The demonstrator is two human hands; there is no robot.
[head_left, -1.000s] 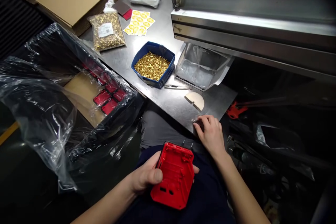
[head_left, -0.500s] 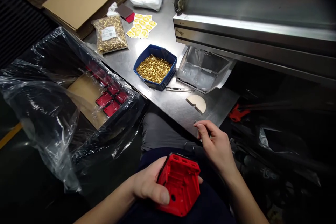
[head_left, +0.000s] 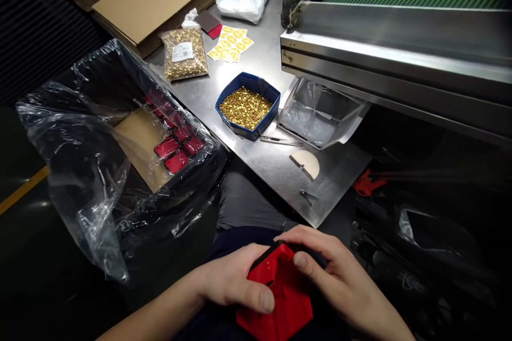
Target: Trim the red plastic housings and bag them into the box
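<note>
My left hand (head_left: 240, 282) is wrapped around a red plastic housing (head_left: 290, 306) with a black rim, its thumb pressed on the inside wall. The housing is held low in front of my body, its hollow side towards me. At its upper right edge, my right hand (head_left: 336, 272) grips the rim between thumb and fingers. A small dark forked tool (head_left: 308, 197) lies on the near corner of the metal table, beyond my right hand. Close to it is a cream half-round disc (head_left: 304, 164).
The metal table (head_left: 264, 162) holds a blue tray (head_left: 276, 109) of small brass pieces, a metal knife-like tool (head_left: 281, 141), a bag of brass pieces (head_left: 186, 66) and sticker sheets (head_left: 231, 43). A plastic-lined box (head_left: 138, 170) with red parts stands left. A conveyor (head_left: 392, 48) overhangs right.
My right hand has come back from the table corner to the red housing and taken its edge. The small forked tool it covered now shows. The housing has turned and tilted slightly.
</note>
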